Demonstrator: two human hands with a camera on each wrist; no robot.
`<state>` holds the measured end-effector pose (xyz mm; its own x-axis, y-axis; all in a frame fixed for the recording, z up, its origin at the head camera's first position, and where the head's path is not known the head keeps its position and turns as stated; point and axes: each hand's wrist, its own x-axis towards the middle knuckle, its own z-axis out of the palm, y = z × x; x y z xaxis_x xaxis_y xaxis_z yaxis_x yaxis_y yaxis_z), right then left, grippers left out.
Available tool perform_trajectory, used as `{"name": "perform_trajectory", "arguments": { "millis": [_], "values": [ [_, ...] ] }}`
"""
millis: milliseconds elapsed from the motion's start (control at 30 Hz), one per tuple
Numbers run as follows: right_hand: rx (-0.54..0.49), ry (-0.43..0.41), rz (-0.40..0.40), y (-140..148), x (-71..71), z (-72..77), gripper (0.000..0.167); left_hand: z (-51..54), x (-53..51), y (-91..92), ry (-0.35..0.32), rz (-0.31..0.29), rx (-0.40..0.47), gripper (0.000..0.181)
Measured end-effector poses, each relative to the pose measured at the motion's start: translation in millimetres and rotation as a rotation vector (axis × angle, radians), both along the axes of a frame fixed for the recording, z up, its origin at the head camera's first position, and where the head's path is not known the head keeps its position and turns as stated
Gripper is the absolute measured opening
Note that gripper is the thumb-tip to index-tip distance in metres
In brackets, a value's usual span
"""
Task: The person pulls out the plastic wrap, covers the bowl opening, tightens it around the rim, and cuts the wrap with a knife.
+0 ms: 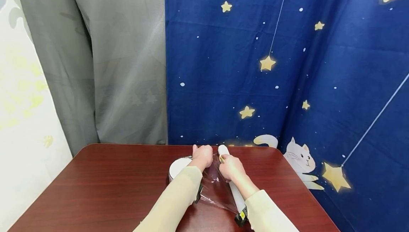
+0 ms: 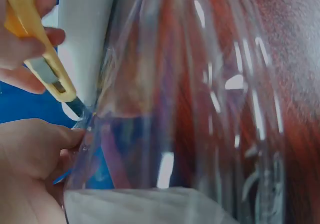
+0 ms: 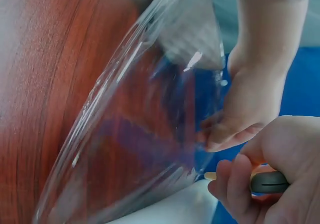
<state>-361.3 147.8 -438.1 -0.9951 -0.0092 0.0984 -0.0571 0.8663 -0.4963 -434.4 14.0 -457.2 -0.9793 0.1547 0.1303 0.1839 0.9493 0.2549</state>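
Observation:
A white roll [image 1: 237, 197] of clear plastic film [image 1: 214, 189] lies lengthwise on the table. My left hand [image 1: 203, 155] pinches the film's far edge, beside a white round object [image 1: 179, 166] that stands left of it. A yellow utility knife [image 2: 42, 48] is gripped in my right hand [image 1: 231, 168]; in the left wrist view its blade meets the film close to my left fingertips. In the right wrist view, the film [image 3: 145, 108] stretches from the roll [image 3: 170, 209] toward my left hand [image 3: 252, 103], with my right hand [image 3: 280, 174] round the knife's dark end [image 3: 270, 182].
The dark red wooden table [image 1: 127, 178] spreads around both hands. Behind its far edge hang a grey curtain [image 1: 127, 65] and a blue curtain [image 1: 217, 65] with stars and a white cat. A pale patterned curtain [image 1: 25, 118] is at the left.

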Motion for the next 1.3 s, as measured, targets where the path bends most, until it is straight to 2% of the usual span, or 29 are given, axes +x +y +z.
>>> {"name": "perform_trajectory", "arguments": {
  "millis": [233,467,667,867,1033,1167,1300],
  "values": [
    [0.123,0.118,0.014,-0.6,8.6,11.5,0.052,5.5,0.5,-4.7,-0.005,-0.014,0.026,0.031],
    [0.195,0.121,0.023,-6.2,9.0,0.2,0.044,5.8,2.6,-4.7,0.007,-0.029,0.035,0.034],
    [0.187,0.1,0.013,-8.1,5.1,-10.7,0.048,6.3,3.1,-3.1,0.011,-0.037,0.031,0.034],
    [0.13,0.101,0.018,-3.8,0.6,-13.5,0.05,10.6,4.9,-5.0,0.018,-0.014,0.062,0.036],
    [0.108,0.088,0.018,2.7,0.3,-13.5,0.052,9.0,8.5,-9.2,-0.001,-0.003,0.075,0.033],
    [0.108,0.107,0.014,7.1,2.4,-5.5,0.049,10.2,12.3,-12.5,-0.028,-0.003,0.135,0.034],
    [0.126,0.096,-0.009,10.0,9.3,8.8,0.044,7.7,9.2,-12.3,-0.025,0.001,0.153,0.034]
  ]
}}
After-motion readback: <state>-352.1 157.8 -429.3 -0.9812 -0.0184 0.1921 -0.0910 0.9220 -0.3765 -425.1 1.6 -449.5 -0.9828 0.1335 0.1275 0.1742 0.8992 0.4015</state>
